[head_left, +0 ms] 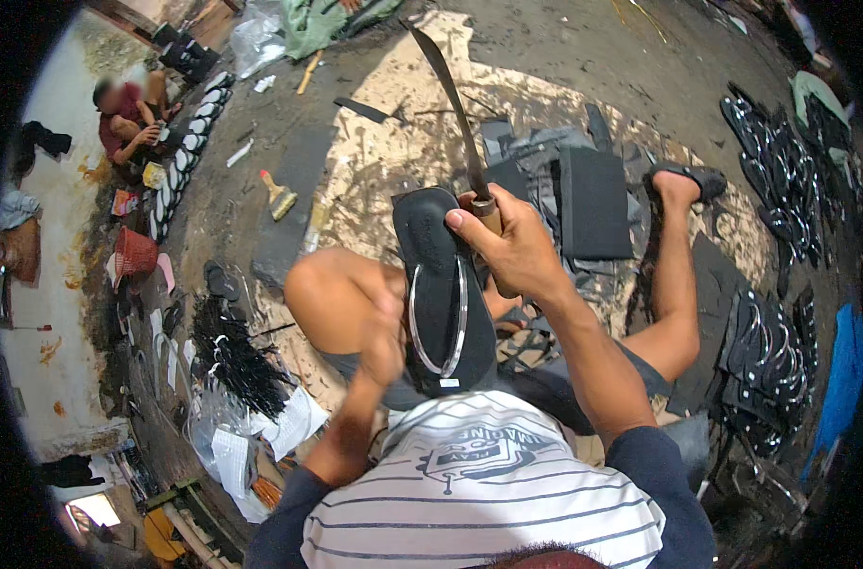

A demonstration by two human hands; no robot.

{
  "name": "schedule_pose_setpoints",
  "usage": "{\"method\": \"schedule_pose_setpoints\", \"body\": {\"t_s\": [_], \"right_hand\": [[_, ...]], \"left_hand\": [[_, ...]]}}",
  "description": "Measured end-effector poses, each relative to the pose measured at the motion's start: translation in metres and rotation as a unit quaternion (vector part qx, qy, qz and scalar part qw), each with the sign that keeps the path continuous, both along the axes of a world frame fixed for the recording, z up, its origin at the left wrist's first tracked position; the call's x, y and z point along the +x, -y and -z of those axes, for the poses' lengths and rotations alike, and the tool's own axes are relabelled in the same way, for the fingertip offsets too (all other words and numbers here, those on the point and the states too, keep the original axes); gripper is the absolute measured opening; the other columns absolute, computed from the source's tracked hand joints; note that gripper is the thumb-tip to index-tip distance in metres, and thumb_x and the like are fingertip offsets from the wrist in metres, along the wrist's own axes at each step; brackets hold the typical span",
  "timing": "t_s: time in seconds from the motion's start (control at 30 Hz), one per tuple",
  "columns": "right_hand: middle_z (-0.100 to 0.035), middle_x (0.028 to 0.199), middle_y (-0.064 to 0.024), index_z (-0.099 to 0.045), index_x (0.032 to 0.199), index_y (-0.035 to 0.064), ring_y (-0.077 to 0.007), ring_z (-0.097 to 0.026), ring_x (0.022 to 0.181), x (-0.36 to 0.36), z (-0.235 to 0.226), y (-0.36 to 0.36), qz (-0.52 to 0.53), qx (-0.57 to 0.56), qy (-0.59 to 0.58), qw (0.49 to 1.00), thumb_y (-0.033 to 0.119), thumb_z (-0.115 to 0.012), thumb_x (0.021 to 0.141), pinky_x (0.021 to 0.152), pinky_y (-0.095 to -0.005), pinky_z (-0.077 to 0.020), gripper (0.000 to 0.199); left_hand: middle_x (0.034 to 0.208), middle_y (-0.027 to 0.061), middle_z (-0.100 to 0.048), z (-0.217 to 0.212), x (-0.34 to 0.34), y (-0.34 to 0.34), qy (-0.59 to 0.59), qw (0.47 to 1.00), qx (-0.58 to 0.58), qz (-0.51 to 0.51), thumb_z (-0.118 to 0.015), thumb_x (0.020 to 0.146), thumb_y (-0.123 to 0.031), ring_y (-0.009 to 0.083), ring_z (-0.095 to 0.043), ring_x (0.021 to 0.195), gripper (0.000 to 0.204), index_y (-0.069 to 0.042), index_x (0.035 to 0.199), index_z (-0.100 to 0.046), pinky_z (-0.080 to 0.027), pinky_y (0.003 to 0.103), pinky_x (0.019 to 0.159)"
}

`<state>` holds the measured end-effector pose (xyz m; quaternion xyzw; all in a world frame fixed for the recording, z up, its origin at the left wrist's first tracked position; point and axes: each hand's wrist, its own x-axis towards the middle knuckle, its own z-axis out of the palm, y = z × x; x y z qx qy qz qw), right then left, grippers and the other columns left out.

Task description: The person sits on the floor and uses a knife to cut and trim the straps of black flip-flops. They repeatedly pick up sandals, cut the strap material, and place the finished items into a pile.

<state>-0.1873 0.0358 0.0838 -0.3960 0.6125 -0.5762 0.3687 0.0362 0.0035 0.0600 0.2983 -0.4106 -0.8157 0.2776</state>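
A black flip-flop (435, 248) with a shiny silver strap lies lengthwise in front of my torso, its toe end toward me. My right hand (518, 245) is closed round the wooden handle of a long, curved knife (462, 119), whose dark blade points up and away. The thumb of that hand rests against the edge of the flip-flop near its heel end. Beside the flip-flop's left edge is my left hand (384, 334), smeared by motion; its fingers cannot be made out, nor whether it touches the sole.
Dark sheet pieces (594, 204) lie beyond my right hand. A paintbrush (278, 196) is on the floor at left, near a bundle of black straps (237, 356). Heaped sandals with silver straps (768, 365) lie at right. Another person (133, 119) sits far left beside a row of soles (187, 152).
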Motion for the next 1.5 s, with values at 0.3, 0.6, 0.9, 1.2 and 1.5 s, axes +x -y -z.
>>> {"method": "schedule_pose_setpoints", "body": {"t_s": [0.3,0.6,0.9,1.2,1.5], "right_hand": [[-0.066,0.092,-0.0168,-0.058,0.116,0.0041,-0.0314,-0.067,0.082,0.03,0.037,-0.084,-0.028,0.014,-0.213,0.977,0.014,-0.073,0.087,0.069,-0.0379,-0.0522,0.034],[-0.062,0.09,-0.0158,-0.059,0.113,0.006,-0.0375,-0.065,0.081,0.009,0.057,-0.073,-0.136,0.028,-0.346,0.928,-0.003,-0.072,0.071,0.069,-0.0423,-0.052,0.045],[-0.062,0.085,-0.0149,-0.057,0.103,0.0047,-0.0382,-0.064,0.078,-0.023,-0.022,-0.022,-0.365,0.008,-0.34,0.866,0.01,-0.074,0.077,0.066,-0.0459,-0.0499,0.031],[-0.063,0.086,-0.0141,-0.058,0.104,0.0067,-0.0379,-0.064,0.078,-0.013,-0.028,-0.004,-0.386,-0.055,-0.327,0.861,0.013,-0.075,0.075,0.065,-0.0464,-0.0488,0.034],[-0.064,0.091,-0.0129,-0.06,0.111,0.0089,-0.0372,-0.065,0.085,-0.04,-0.023,-0.051,-0.372,0.038,-0.359,0.856,0.013,-0.072,0.077,0.071,-0.048,-0.0512,0.036]], "left_hand": [[0.085,-0.0012,-0.062,-0.031,-0.021,0.027,0.141,0.982,-0.114,0.046,-0.061,0.095,-0.056,0.0064,-0.059,0.073,0.052,-0.004,0.099,-0.063,-0.048,0.021,0.063],[0.091,0.0,-0.064,-0.026,0.0,0.019,0.163,0.965,-0.161,0.126,-0.061,0.097,-0.051,0.0079,-0.058,0.081,0.052,0.0,0.108,-0.063,-0.048,0.023,0.072],[0.103,0.0072,-0.068,-0.036,0.0,0.016,0.109,0.964,-0.153,0.186,-0.065,0.097,-0.04,0.0128,-0.063,0.09,0.049,0.003,0.121,-0.062,-0.052,0.028,0.08],[0.1,0.0053,-0.068,-0.035,0.007,0.015,0.127,0.962,-0.162,0.18,-0.066,0.097,-0.033,0.0131,-0.062,0.09,0.04,0.001,0.117,-0.064,-0.052,0.029,0.08],[0.102,0.0064,-0.068,-0.042,0.008,0.008,0.121,0.951,-0.159,0.237,-0.069,0.092,-0.047,0.0145,-0.062,0.096,0.054,0.0,0.117,-0.064,-0.05,0.031,0.086]]}}
